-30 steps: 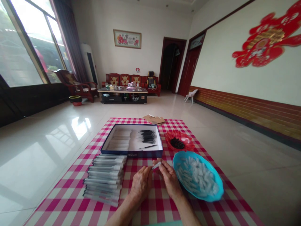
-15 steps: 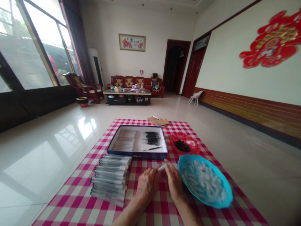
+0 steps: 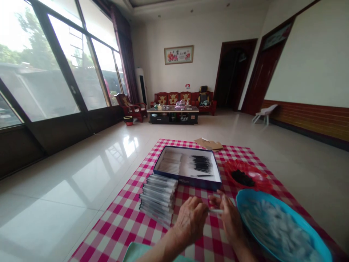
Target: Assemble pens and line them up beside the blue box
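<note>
My left hand [image 3: 192, 218] is closed around one end of a slim, clear-and-whitish pen [image 3: 216, 211] above the checked cloth. At its other end are the fingers of my right hand [image 3: 231, 220], pinching it, with some blur. A pile of clear pens with dark ends [image 3: 158, 198] lies left of my hands. Just beyond is a shallow blue-edged box [image 3: 185, 151] holding clear tubes [image 3: 171, 162] on its left and dark pen refills [image 3: 201, 163] on its right. To the right of my right hand stands a blue bowl [image 3: 321, 242] of small clear pieces, probably pen caps.
A red petal-edged bowl [image 3: 263, 178] with small black pieces stands behind the blue bowl. Brown cardboard [image 3: 211, 144] lies at the far edge of the checked tablecloth [image 3: 109, 236]. A pale green object [image 3: 136, 251] shows at the front edge. A coffee table [image 3: 173, 109] and sofa stand across the room.
The view has swung left, so everything sits farther right in the picture. The pen between my hands is now more level. A pale green object has come into view at the bottom.
</note>
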The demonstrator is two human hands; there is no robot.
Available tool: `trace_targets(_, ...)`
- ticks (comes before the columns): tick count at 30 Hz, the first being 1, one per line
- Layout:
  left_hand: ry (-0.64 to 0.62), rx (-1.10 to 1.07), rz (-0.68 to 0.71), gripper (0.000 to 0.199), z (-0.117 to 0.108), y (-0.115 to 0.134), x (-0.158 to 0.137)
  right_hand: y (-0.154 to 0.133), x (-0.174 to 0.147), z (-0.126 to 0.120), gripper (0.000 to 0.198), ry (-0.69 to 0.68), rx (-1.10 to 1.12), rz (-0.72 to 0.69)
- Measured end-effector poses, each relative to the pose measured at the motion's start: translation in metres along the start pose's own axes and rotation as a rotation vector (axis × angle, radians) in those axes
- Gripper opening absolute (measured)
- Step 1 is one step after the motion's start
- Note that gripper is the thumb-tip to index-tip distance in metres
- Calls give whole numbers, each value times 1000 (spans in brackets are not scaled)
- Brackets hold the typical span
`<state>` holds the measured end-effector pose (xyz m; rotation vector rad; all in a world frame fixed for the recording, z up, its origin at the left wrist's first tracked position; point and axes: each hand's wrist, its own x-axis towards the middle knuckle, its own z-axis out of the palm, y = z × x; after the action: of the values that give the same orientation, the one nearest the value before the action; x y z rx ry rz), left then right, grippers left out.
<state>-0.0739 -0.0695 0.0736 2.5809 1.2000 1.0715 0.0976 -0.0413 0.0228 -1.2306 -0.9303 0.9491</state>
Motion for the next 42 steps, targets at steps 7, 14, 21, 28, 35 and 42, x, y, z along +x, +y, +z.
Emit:
trace_targets(7, -67, 185, -33, 21, -78, -66, -74, -2, -3, 0, 42, -92, -2, 48)
trace_targets(14, -18, 385, -54, 23, -86, -120, -104, -16, -10, 4, 37, -116, -40, 31)
trace_targets(21, 16, 384, -87, 27, -83, -122, -105, -19, -12, 6, 41, -85, 5, 54)
trace_targets(28, 27, 351, -76, 28, -84, -124, -108, -22, -15, 5, 41, -92, -3, 51)
trace_targets(35, 19, 355, -44, 24, -86, -121, -101, -21, -14, 7, 42, -115, -17, 26)
trace_targets(42, 37, 367, 36, 23, -92, -118, -30, -15, -14, 9, 41, -129, 8, 46)
